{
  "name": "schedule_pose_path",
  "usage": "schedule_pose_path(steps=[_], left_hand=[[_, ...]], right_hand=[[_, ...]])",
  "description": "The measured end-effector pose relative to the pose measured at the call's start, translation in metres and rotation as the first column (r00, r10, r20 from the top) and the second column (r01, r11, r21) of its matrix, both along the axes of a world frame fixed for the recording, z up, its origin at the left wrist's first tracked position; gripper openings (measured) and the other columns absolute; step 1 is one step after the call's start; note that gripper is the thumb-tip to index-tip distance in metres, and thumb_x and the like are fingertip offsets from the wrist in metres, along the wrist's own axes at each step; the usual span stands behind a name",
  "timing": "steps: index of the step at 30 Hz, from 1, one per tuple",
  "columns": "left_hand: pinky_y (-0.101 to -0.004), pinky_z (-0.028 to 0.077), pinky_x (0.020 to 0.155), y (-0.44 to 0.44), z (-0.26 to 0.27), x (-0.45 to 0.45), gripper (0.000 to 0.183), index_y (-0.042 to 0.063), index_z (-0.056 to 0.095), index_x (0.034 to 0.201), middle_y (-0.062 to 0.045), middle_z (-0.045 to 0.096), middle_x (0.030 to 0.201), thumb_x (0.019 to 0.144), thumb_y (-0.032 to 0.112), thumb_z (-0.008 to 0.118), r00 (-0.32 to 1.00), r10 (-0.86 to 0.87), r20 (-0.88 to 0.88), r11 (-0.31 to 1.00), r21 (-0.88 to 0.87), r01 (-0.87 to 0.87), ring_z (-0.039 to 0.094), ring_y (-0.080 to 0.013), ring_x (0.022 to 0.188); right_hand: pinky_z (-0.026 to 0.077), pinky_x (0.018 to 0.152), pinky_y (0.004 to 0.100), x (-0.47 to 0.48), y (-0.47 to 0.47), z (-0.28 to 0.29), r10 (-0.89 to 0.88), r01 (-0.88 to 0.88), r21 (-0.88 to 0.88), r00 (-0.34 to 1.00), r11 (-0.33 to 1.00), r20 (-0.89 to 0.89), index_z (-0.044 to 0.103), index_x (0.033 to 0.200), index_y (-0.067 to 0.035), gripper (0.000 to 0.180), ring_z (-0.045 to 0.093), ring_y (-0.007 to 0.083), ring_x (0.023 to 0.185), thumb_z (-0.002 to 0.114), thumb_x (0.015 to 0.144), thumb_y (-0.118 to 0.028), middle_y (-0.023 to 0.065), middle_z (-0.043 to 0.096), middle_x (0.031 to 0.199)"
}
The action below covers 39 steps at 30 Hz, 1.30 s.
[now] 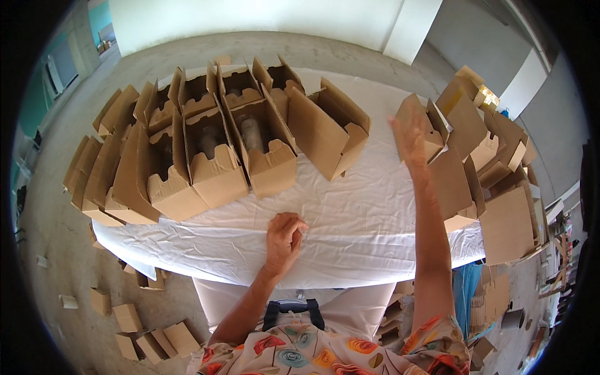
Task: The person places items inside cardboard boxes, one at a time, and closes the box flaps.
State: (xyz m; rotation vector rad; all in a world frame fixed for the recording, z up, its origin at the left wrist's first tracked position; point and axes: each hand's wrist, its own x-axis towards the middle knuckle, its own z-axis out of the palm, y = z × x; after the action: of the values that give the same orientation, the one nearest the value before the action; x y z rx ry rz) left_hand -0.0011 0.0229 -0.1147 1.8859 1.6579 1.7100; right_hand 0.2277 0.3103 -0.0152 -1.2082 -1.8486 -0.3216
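Observation:
My left hand (284,241) is over the near part of the white-covered table (356,234), its fingers curled with nothing visible in them. My right hand (410,131) reaches out at the right, fingers spread, in front of a cardboard box (413,110); whether it touches the box I cannot tell. An open carton (323,136) stands at an angle between the hands and the rows of open cartons (215,176) on the left. Inside one front carton is a clear-wrapped cylindrical item (252,133); its neighbour holds a similar, darker one.
More cardboard boxes (508,225) crowd the table's right end. Several small boxes (152,347) lie on the concrete floor at lower left. Blue sheeting (464,290) and stacked flat cardboard (492,297) are below the table's right side. A pale wall stands beyond.

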Motion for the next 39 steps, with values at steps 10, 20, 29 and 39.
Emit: schedule_pose_path(steps=[10, 20, 29, 39], left_hand=[[-0.0373, 0.045, 0.082, -0.011, 0.022, 0.012, 0.035, 0.006, 0.063, 0.094, -0.012, 0.060, 0.099, 0.067, -0.014, 0.053, 0.980, -0.158, 0.123, 0.987, 0.008, 0.158, 0.058, -0.0290, 0.092], [-0.0469, 0.029, 0.107, -0.007, 0.113, 0.042, 0.080, 0.003, 0.037, 0.138, -0.020, 0.041, 0.133, 0.064, 0.002, 0.068, 0.894, -0.136, -0.427, 0.988, -0.122, 0.092, 0.034, -0.0381, 0.128], [-0.0425, 0.037, 0.098, -0.024, 0.118, 0.021, 0.079, 0.004, 0.041, 0.134, -0.012, 0.046, 0.113, 0.064, 0.011, 0.077, 0.840, -0.366, -0.401, 0.922, -0.281, 0.268, 0.042, -0.0338, 0.113], [-0.0567, 0.029, 0.102, -0.047, 0.108, -0.004, 0.029, 0.012, 0.065, 0.083, -0.006, 0.049, 0.114, 0.059, 0.024, 0.078, 0.767, -0.238, -0.596, 0.966, -0.064, 0.251, 0.039, -0.0311, 0.119]], right_hand=[[0.048, 0.053, 0.0452, -0.066, -0.115, 0.012, 0.198, -0.198, -0.133, 0.980, 0.971, -0.017, 0.051, 0.115, -0.005, 0.034, 0.061, 0.0395, 0.060, 0.060, 0.082, -0.011, 0.0205, 0.061, 0.065], [0.050, 0.051, 0.0348, -0.058, -0.266, 0.021, 0.228, -0.357, -0.295, 0.891, 0.886, -0.392, 0.033, 0.135, -0.001, 0.054, 0.064, 0.0302, 0.057, 0.051, 0.085, -0.003, 0.0196, 0.065, 0.075], [0.044, 0.052, 0.0240, -0.045, -0.305, 0.014, 0.146, -0.440, -0.494, 0.839, 0.750, -0.524, 0.048, 0.117, -0.004, 0.035, 0.053, 0.0078, 0.058, 0.058, 0.084, 0.000, 0.0076, 0.057, 0.067], [0.055, 0.062, 0.0290, -0.039, -0.318, 0.011, -0.067, -0.778, -0.405, 0.428, 0.480, -0.901, 0.044, 0.100, -0.002, 0.014, 0.067, 0.0199, 0.064, 0.055, 0.092, -0.007, 0.0107, 0.062, 0.076]])
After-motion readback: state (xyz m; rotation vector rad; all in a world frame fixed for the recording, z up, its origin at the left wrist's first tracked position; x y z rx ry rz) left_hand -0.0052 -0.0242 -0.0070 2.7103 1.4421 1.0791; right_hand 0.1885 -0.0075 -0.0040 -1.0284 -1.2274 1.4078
